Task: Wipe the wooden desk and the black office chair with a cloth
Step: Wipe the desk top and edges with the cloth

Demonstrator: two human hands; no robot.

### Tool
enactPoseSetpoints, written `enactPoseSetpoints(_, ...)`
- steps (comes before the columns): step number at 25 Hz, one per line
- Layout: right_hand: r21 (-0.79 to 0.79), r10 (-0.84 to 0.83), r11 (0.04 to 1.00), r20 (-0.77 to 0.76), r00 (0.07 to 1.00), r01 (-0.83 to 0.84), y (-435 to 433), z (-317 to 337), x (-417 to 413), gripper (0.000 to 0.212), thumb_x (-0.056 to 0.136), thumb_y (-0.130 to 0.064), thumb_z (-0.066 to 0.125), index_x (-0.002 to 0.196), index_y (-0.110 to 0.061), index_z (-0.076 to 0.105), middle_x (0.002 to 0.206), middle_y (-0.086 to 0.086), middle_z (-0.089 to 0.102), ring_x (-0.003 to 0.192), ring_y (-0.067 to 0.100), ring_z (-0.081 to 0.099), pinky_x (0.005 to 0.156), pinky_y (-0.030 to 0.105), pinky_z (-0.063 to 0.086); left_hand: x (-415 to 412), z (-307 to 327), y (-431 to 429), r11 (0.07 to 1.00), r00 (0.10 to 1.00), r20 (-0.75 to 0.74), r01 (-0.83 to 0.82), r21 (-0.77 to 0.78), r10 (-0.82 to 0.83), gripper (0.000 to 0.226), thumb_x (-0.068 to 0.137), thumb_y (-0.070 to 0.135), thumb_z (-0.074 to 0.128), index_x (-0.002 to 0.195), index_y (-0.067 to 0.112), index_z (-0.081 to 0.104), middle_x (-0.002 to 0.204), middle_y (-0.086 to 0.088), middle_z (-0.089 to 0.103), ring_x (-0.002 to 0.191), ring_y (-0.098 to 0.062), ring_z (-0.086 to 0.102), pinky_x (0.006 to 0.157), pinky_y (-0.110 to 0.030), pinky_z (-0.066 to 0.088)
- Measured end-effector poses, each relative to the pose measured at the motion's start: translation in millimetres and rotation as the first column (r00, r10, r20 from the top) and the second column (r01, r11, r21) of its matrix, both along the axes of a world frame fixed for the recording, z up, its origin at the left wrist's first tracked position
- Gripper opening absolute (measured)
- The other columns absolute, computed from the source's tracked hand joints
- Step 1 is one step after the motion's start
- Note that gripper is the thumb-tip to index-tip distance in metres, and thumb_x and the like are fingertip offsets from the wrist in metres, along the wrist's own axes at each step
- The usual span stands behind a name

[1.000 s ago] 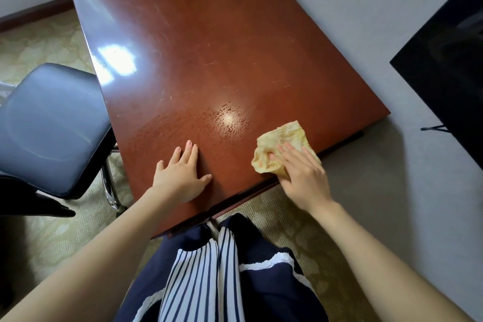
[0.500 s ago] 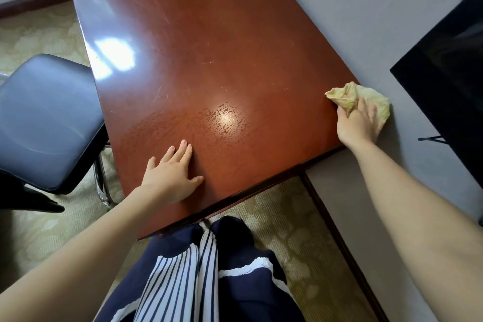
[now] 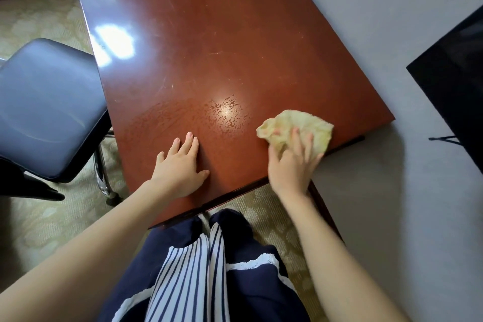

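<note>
A glossy reddish-brown wooden desk [image 3: 214, 42] fills the middle of the view, with a damp patch near its front. A crumpled yellow cloth [image 3: 298, 125] lies on the desk close to the front right corner. My right hand [image 3: 292, 167] presses on the cloth with spread fingers; the hand looks blurred. My left hand [image 3: 180, 165] rests flat on the desk near the front edge, fingers straight. The black office chair [image 3: 47, 107] stands at the desk's left side, its padded seat facing up.
A grey wall [image 3: 392, 8] runs along the desk's right side. A black flat screen [image 3: 454, 81] hangs at the far right. Patterned beige carpet [image 3: 39, 18] covers the floor. My striped and navy clothing [image 3: 198, 274] shows below the desk's front edge.
My right hand swept the cloth out to the desk's right corner against the wall, then back left onto the desk near the front edge. My left hand stayed flat in place.
</note>
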State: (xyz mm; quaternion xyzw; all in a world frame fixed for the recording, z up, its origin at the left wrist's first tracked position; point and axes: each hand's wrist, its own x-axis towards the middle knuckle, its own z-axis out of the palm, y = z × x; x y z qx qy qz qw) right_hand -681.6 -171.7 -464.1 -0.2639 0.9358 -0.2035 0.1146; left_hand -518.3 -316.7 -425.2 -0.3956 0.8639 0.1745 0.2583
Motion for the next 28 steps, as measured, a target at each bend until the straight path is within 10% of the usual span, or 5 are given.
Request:
enactPoseSetpoints(8, -0.074, 0.525, 0.802, -0.387, 0.759, -0.593, 48, -17, 0, 0.042, 0.083, -0.037, 0.052, 0.118, -0.019, 0.066, 0.130, 0.003, 0.059, 0.126, 0.028, 0.050, 0.106, 0.056, 0.035, 3, -4, -1, 0.999, 1.000, 0.010, 0.025, -0.024, -0.025, 0.079, 0.096, 0.050, 0.040, 0.152, 0.020, -0.007, 0.158, 0.005, -0.017, 0.147, -0.021, -0.007, 0.116, -0.049, 0.010)
enactPoseSetpoints(15, 0.024, 0.279, 0.958, -0.316, 0.907, -0.287, 71, -8, -111, 0.059, 0.081, -0.017, 0.070, 0.134, -0.004, 0.049, 0.139, 0.014, 0.049, 0.132, 0.030, 0.041, 0.112, 0.049, 0.027, 7, -10, -3, 0.998, 1.000, -0.011, 0.024, -0.054, -0.024, 0.077, 0.095, 0.050, 0.040, 0.152, 0.023, -0.006, 0.158, 0.008, -0.015, 0.147, -0.019, -0.005, 0.115, -0.049, 0.011)
enactPoseSetpoints(28, 0.206, -0.304, 0.931, -0.017, 0.952, 0.301, -5, 13, -133, 0.052, 0.099, -0.043, 0.024, 0.142, -0.017, 0.040, 0.158, -0.002, 0.012, 0.146, 0.028, -0.001, 0.114, 0.051, -0.004, 7, -9, 4, 0.997, 1.000, 0.011, 0.008, -0.075, -0.007, 0.078, 0.096, 0.047, 0.041, 0.152, 0.022, -0.007, 0.159, 0.008, -0.015, 0.147, -0.019, -0.006, 0.112, -0.059, 0.000)
